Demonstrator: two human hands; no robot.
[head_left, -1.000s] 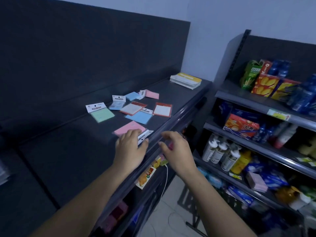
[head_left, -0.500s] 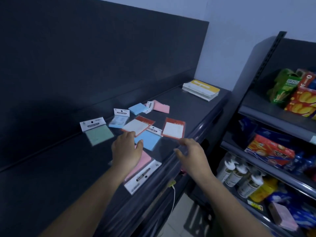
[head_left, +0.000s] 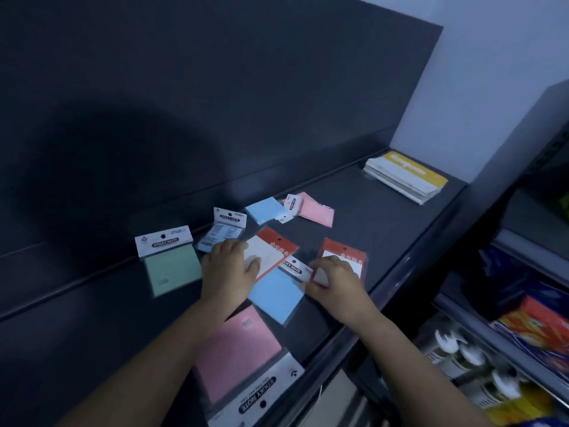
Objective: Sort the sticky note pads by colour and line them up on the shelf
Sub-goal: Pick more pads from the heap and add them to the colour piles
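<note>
— Checking in from the remote desk: where do I find both hands against the big blue pad (head_left: 275, 292)?

— I see the left hand (head_left: 229, 269) just left of it, resting on a red-topped pad (head_left: 271, 254) that overlaps its far edge. The thumb is spread across the white face. Whether the fingers grip, I cannot tell.

— And the right hand (head_left: 334, 282)?

— Just right of the big blue pad's white header, thumb and fingers pinching the near corner of a second red-topped pad (head_left: 345, 251).

— The rest?

— All on the shelf (head_left: 400, 241): a green pad (head_left: 174, 268) lies left of the big blue pad and a pink pad (head_left: 237, 349) lies nearer me, just beside its near corner. A small blue pad (head_left: 264, 209) and a small pink pad (head_left: 317, 209) lie beyond it.
</note>
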